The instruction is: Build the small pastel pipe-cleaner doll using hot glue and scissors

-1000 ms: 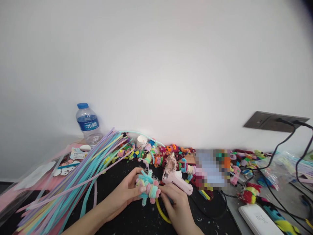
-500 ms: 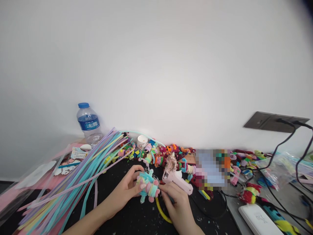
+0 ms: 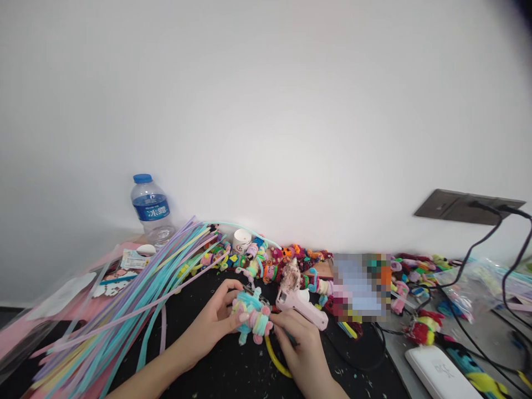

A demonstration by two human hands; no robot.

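Note:
A pastel figure of fuzzy stems (image 3: pixel 251 316), blue, pink and yellow, is held low over the black mat. My left hand (image 3: pixel 218 318) grips it from the left, thumb across its front and fingers behind. At its right edge, my right hand (image 3: pixel 299 343) is closed with thumb and forefinger together; a dark object shows partly inside the palm, too hidden to name. A yellow curved strip (image 3: pixel 276 357) lies beside the right hand. Just behind that hand rests a pale pink glue gun (image 3: pixel 301 305) with a stained nozzle.
Long pastel fuzzy stems (image 3: pixel 137 305) spread over the left side, near a water bottle (image 3: pixel 152 210). A paper cup (image 3: pixel 241 241) and colourful figures line the wall. At right are a white power bank (image 3: pixel 443 374), cables (image 3: pixel 465 260) and a plastic bag (image 3: pixel 469 293).

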